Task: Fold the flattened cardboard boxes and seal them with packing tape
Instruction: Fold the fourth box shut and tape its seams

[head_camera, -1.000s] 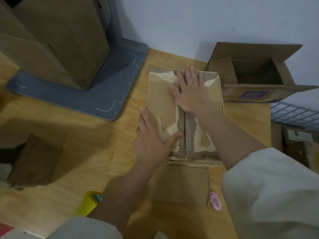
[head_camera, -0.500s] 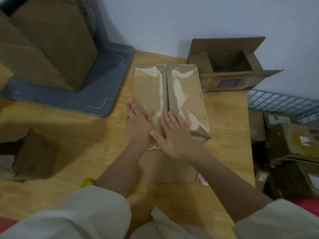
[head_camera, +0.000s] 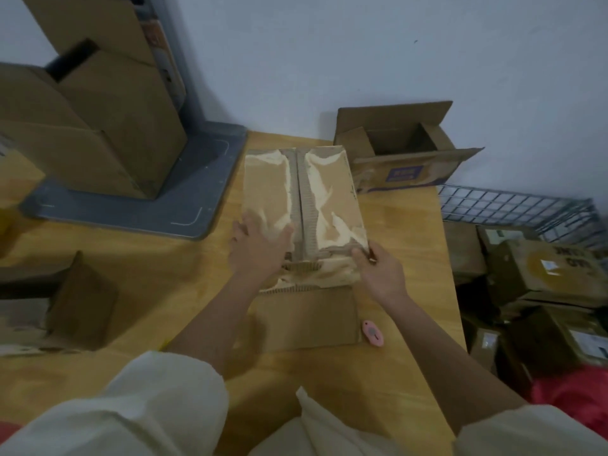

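With the folded box (head_camera: 302,205) on the table (head_camera: 131,274), beside the grey base (head_camera: 184,205), the left hand (head_camera: 258,250) presses its flaps flat while the right hand (head_camera: 381,271) seemingly pinches its near corner, so taping comes next.

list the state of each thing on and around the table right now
box under the hands: flaps folded shut, standing upright
left hand: flat on the box top
right hand: pinching the box's near right corner
open box by the wall: flaps open
pink cutter: lying flat on the table, untouched
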